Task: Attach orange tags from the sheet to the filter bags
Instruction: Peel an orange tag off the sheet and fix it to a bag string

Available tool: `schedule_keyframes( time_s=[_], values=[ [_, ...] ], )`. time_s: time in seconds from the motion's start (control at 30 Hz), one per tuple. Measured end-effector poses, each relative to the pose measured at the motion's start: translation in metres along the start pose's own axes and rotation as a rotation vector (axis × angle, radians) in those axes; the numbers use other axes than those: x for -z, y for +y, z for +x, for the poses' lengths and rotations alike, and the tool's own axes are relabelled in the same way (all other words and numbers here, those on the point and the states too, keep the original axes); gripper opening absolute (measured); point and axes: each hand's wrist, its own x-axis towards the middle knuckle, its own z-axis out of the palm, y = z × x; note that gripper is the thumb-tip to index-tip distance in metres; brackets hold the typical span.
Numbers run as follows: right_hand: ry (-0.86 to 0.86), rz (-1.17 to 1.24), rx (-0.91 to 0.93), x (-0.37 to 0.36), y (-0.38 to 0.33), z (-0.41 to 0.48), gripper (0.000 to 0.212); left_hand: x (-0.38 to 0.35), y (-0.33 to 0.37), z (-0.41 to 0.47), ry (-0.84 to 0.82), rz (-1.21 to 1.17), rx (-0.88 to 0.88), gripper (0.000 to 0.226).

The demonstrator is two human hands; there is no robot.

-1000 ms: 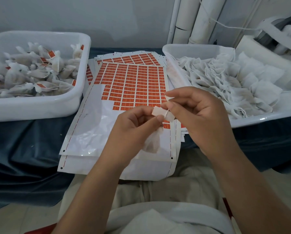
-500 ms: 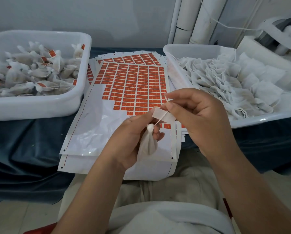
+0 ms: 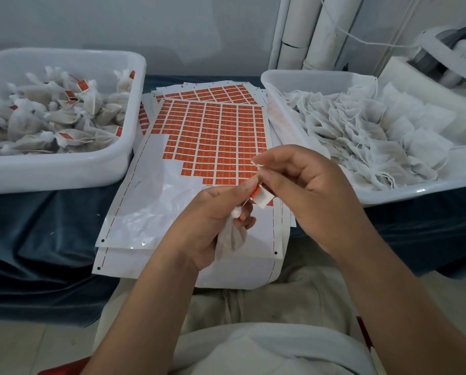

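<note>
Orange-and-white tag (image 3: 263, 196) sits mid-frame between both hands, half folded, white back facing up, orange edge showing at its 9 o'clock side.

Head view: left hand (image 3: 213, 220) has its fingers curled round a filter bag (image 3: 232, 238). The bag hangs from the fist toward 6 o'clock, its knotted neck poking out at the top. The left thumb tip touches the tag's orange edge. A thin string (image 3: 246, 203) runs from the neck up toward 1 o'clock to the tag. Right hand (image 3: 310, 190) pinches the tag from its 3 o'clock side, thumb and index curled on it, other fingers bent. So the tag lies at 1 o'clock from the bag, right at both pinch points.

Sheet (image 3: 213, 136) of orange tags lies flat behind the hands at 12 o'clock, its near rows peeled bare; more sheets are stacked under it. Left tub (image 3: 64, 169) at 10 o'clock holds tagged bags (image 3: 61, 117). Right tub (image 3: 389, 194) at 2 o'clock holds untagged bags (image 3: 362, 136). Blue cloth (image 3: 37, 239) lies under the tubs.
</note>
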Motion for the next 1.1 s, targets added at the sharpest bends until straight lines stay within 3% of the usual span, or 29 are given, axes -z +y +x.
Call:
schedule_keyframes(
  time_s=[0.5, 0.63, 0.7, 0.8, 1.1],
  values=[
    [-0.037, 0.037, -0.016, -0.004, -0.002, -0.001, 0.019, 0.001, 0.003, -0.003, 0.008, 0.12, -0.046, 0.025],
    [-0.038, 0.175, -0.187, -0.006, 0.001, 0.003, 0.027, -0.001, 0.001, -0.002, 0.138, 0.116, -0.144, 0.022],
    [-0.093, 0.073, -0.241, -0.006, 0.003, 0.004, 0.033, -0.001, 0.0, -0.002, 0.169, 0.115, -0.204, 0.019],
    [-0.155, -0.078, -0.144, -0.008, 0.007, 0.002, 0.037, 0.0, -0.002, -0.001, 0.212, 0.088, -0.237, 0.019],
    [-0.2, -0.123, 0.014, -0.005, 0.015, 0.004, 0.025, 0.003, 0.0, 0.001, 0.077, 0.023, -0.082, 0.028]
  ],
)
